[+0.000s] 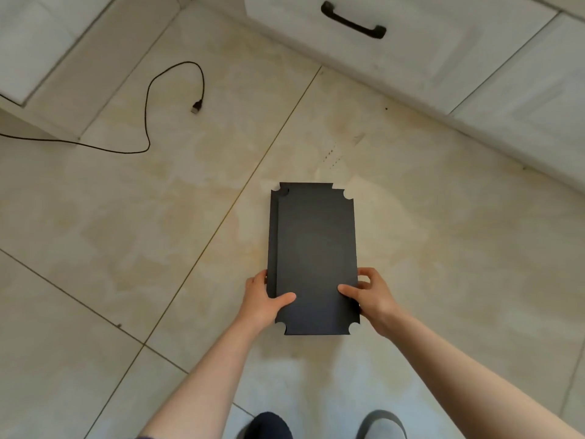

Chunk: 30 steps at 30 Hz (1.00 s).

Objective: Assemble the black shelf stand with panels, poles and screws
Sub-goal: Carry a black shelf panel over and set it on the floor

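A thin black cable [147, 99] with a small plug at its end lies looped on the beige tiled floor [126, 217] at the far left, near pale cabinet fronts.

The left forearm rises from the lower edge toward the middle of the view, bare, with the wrist nearly straight. The left hand [260, 299] holds the left long edge of a stack of flat black rectangular panels with notched corners [313, 248]: the thumb lies flat on the top face, pointing right, while the fingers [261, 275] wrap round the edge and go under it, so their tips are hidden.

The stack is held out over the floor in front of the person, its long sides running away from the body. A lower panel peeks out along the left edge and at the far left corner, slightly offset from the top one. How many panels are stacked cannot be told.

The right hand [372, 296] mirrors the left at the right long edge, thumb pressed on the top face pointing left, fingers curled over the edge. Its bare forearm runs down to the lower right corner.

Below, a dark shoe [269, 426] and a grey shoe [381, 424] stand on the floor. At the top right, a white drawer front carries a dark curved handle [353, 20].
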Each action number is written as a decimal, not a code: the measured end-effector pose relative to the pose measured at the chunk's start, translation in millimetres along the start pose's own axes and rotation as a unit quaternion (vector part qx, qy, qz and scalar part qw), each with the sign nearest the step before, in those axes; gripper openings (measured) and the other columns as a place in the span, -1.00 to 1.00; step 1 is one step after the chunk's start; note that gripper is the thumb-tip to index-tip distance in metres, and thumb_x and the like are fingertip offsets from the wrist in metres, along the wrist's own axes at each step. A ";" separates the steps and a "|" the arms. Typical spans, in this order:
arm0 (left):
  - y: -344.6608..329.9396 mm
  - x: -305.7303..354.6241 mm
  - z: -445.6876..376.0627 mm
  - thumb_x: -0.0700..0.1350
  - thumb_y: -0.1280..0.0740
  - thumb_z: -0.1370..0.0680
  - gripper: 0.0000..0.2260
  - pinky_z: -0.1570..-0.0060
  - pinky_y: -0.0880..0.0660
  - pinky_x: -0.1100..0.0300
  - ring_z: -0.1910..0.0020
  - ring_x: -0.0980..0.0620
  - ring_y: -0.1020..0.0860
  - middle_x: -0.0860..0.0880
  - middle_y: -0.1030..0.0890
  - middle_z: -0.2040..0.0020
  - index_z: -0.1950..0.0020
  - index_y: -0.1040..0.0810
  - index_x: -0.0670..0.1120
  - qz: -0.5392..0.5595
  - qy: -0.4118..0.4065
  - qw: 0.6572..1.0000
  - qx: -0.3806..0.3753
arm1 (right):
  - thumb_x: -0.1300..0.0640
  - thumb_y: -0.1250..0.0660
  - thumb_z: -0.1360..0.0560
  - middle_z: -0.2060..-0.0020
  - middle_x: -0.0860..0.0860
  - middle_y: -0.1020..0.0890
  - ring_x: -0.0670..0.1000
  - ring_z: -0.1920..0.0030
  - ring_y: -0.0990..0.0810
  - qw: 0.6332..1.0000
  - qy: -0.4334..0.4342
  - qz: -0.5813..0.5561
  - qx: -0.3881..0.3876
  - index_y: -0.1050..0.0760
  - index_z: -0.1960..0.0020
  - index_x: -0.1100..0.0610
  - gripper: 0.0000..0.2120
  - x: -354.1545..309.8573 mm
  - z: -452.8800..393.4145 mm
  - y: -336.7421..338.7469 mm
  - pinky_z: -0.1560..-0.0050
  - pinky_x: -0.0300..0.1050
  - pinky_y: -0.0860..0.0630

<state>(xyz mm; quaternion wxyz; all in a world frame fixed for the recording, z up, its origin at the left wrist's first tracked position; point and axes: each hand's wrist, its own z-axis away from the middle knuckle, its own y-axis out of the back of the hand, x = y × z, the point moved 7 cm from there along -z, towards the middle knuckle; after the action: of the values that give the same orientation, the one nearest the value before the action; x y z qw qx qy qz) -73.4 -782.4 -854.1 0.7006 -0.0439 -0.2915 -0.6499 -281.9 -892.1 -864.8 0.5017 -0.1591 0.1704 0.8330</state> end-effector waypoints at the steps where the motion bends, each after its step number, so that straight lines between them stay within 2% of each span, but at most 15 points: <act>1: -0.8 -0.5 -2.4 -0.11 -0.51 -0.51 -0.38 -0.24 -0.44 0.15 -0.25 -0.04 -0.47 -0.08 -0.36 -0.35 -0.50 -0.32 -0.12 -0.019 0.003 1.000 0.006 | 0.33 -0.42 -0.49 -0.06 0.13 -0.60 0.15 -0.01 -0.62 1.000 0.004 0.009 -0.001 -0.35 -0.24 0.14 -0.60 0.5 -2.0 -1.3 0.06 0.03 -0.56; 5: -5.9 -3.1 -11.6 -0.13 -0.52 -0.49 -0.38 -0.34 -0.45 -0.01 -0.31 -0.14 -0.48 -0.10 -0.38 -0.33 -0.49 -0.35 -0.15 -0.048 0.017 0.999 0.019 | 0.28 -0.45 -0.49 -0.09 0.04 -0.54 0.14 -0.11 -0.59 0.998 0.025 0.053 -0.009 -0.37 -0.22 0.12 -0.61 -0.2 -8.3 -2.8 -0.08 0.12 -0.60; 11: -11.5 -4.0 -16.3 -0.14 -0.52 -0.49 -0.39 -0.29 -0.46 0.01 -0.27 -0.19 -0.51 -0.14 -0.41 -0.32 -0.47 -0.36 -0.17 -0.086 0.025 0.995 0.043 | 0.26 -0.49 -0.45 -0.01 0.03 -0.58 0.11 -0.04 -0.62 0.995 0.036 0.088 0.035 -0.42 -0.17 0.10 -0.63 2.4 -12.8 2.6 -0.12 0.15 -0.60; 13: -12.9 -3.3 -15.2 -0.12 -0.51 -0.50 -0.41 -0.30 -0.46 0.00 -0.28 -0.19 -0.51 -0.14 -0.40 -0.33 -0.46 -0.35 -0.16 -0.095 0.021 0.994 0.042 | 0.23 -0.49 -0.45 -0.02 0.03 -0.60 0.10 -0.03 -0.61 0.991 0.040 0.114 0.052 -0.43 -0.19 0.09 -0.63 1.6 -12.4 3.4 -0.10 0.11 -0.60; 16: -12.4 -0.6 -11.5 -0.07 -0.47 -0.54 -0.44 -0.31 -0.47 -0.03 -0.29 -0.17 -0.49 -0.11 -0.40 -0.34 -0.47 -0.34 -0.12 -0.108 0.007 0.993 0.044 | 0.17 -0.46 -0.49 -0.09 0.07 -0.61 0.09 -0.06 -0.59 0.979 0.052 0.188 0.062 -0.44 -0.27 0.14 -0.61 -4.7 -8.3 4.1 -0.07 -0.05 -0.53; 19: -6.0 4.0 0.0 -0.03 -0.43 -0.57 -0.43 -0.32 -0.44 0.00 -0.35 -0.15 -0.46 -0.10 -0.36 -0.40 -0.52 -0.30 -0.10 -0.110 -0.004 0.993 0.040 | 0.07 -0.41 -0.54 -0.25 0.10 -0.55 0.13 -0.21 -0.54 0.968 0.050 0.233 0.076 -0.38 -0.39 0.18 -0.51 -10.8 4.1 9.6 -0.18 -0.05 -0.45; 22: 11.3 12.4 25.0 -0.06 -0.38 -0.61 -0.40 -0.35 -0.38 0.05 -0.43 -0.13 -0.40 -0.10 -0.30 -0.50 -0.58 -0.21 -0.12 -0.117 -0.008 0.992 0.044 | 0.04 -0.32 -0.59 -0.29 0.12 -0.52 0.14 -0.27 -0.51 0.966 0.046 0.240 0.088 -0.36 -0.41 0.20 -0.55 -20.3 32.5 19.5 -0.19 -0.06 -0.41; 27: 55.3 41.7 100.3 -0.09 -0.32 -0.63 -0.52 -0.31 -0.39 0.11 -0.36 -0.10 -0.45 -0.10 -0.38 -0.45 -0.53 -0.31 -0.10 -0.100 -0.027 0.992 0.067 | 0.14 -0.29 -0.60 -0.25 0.14 -0.56 0.14 -0.24 -0.53 0.955 0.071 0.275 0.087 -0.41 -0.37 0.24 -0.63 -53.4 111.5 28.1 -0.19 -0.09 -0.42; 30: 83.0 64.3 160.6 -0.11 -0.32 -0.64 -0.58 -0.21 -0.39 0.17 -0.28 -0.07 -0.48 -0.09 -0.45 -0.38 -0.48 -0.37 -0.12 -0.076 -0.039 0.993 0.079 | 0.16 -0.29 -0.59 -0.22 0.14 -0.59 0.14 -0.21 -0.55 0.949 0.089 0.291 0.078 -0.44 -0.35 0.24 -0.65 -80.8 172.6 24.8 -0.12 -0.13 -0.43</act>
<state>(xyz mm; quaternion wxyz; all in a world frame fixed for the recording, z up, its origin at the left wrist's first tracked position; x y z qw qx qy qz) -53.0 -756.1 -665.1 0.6381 0.0088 -0.3719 -0.6741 -284.2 -889.6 -672.5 0.2316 -0.1369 0.3179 0.9092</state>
